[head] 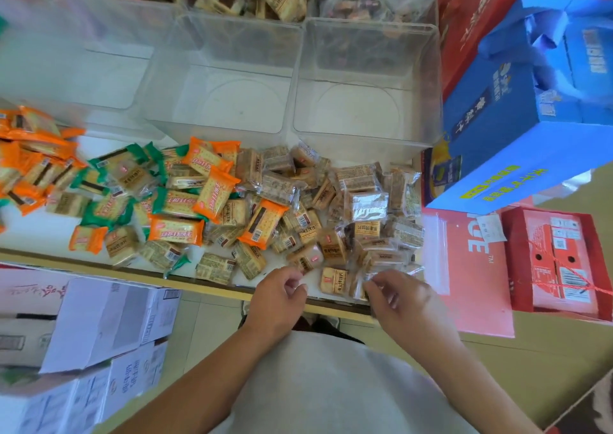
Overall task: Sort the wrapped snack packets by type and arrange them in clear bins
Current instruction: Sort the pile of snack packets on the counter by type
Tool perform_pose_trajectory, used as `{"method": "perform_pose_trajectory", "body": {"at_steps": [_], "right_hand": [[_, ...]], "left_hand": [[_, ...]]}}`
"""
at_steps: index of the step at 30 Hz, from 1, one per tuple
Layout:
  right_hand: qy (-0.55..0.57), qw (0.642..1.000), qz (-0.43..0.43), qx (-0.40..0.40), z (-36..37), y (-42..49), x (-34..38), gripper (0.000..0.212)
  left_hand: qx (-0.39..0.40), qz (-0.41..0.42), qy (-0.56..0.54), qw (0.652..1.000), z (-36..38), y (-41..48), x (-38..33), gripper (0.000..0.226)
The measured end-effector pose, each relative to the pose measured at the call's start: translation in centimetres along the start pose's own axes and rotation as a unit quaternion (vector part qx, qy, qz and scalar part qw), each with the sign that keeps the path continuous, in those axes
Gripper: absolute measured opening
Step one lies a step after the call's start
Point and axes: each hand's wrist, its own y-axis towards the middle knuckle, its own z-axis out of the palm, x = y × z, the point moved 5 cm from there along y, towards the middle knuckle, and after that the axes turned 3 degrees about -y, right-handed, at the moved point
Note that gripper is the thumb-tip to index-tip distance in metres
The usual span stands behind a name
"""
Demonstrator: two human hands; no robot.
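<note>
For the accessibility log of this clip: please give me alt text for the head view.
A person's left hand and right hand are at the near edge of a pile of snack packets, wrapped in orange, green and clear film, on a white table. Behind the pile stand three empty clear bins.

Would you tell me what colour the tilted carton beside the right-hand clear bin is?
The carton is blue with yellow-green lettering, seen best in the head view.
</note>
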Motion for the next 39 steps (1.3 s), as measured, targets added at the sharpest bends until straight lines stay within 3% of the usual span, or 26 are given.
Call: {"method": "perform_pose_trajectory", "body": {"at_steps": [3, 7, 11, 14, 16, 19, 23, 26, 31, 36, 39], "right_hand": [[0.055, 0.991, -0.021, 0.119, 4.8, 1.7, 5.7, 0.012], [0.071, 0.97, 0.049, 0.229, 12.4, 4.7, 8.9, 0.019], [0.048, 0.975, 0.077, 0.202, 15.9, 6.1, 11.3, 0.034], [0.054, 0.974, 0.115, 0.19, 17.3, 6.3, 13.1, 0.04], [0.045, 0.972, 0.14, 0.183, 17.9, 6.4, 14.1, 0.037], [0.034, 0.973, 0.176, 0.143, 18.1, 6.4, 14.9, 0.027], [0.061, 0.969, 0.205, 0.123, 18.4, 6.5, 14.7, 0.027], [0.116, 0.958, 0.233, 0.123, 18.5, 6.0, 14.5, 0.039], [0.113, 0.952, 0.253, 0.133, 18.4, 5.8, 15.5, 0.017], [0.267, 0.923, 0.233, 0.151, 16.4, 4.6, 16.6, 0.021], [0.303, 0.916, 0.217, 0.147, 14.4, 3.7, 16.0, 0.018]], "left_hand": [[-0.015, -0.04, -0.017, 0.999, -2.6, -0.2, 2.2, 0.021], [-0.085, -0.091, -0.033, 0.992, -8.0, 0.2, 6.1, 0.019], [-0.15, -0.126, -0.004, 0.981, -13.7, 1.5, 10.0, 0.023], [-0.09, -0.129, 0.054, 0.986, -15.4, 3.2, 11.2, 0.04], [-0.041, -0.095, 0.143, 0.984, -15.2, 4.3, 11.0, 0.051], [-0.028, -0.054, 0.235, 0.97, -14.6, 5.0, 10.6, 0.059], [-0.013, -0.07, 0.153, 0.986, -14.1, 6.0, 11.7, 0.059], [-0.01, -0.076, 0.099, 0.992, -14.7, 6.2, 11.5, 0.041], [0.0, -0.042, 0.034, 0.999, -16.3, 5.3, 10.3, 0.039], [0.061, 0.031, -0.101, 0.992, -18.8, 3.5, 7.8, 0.029], [0.105, 0.015, -0.154, 0.982, -18.9, 3.2, 4.8, 0.049]]}}
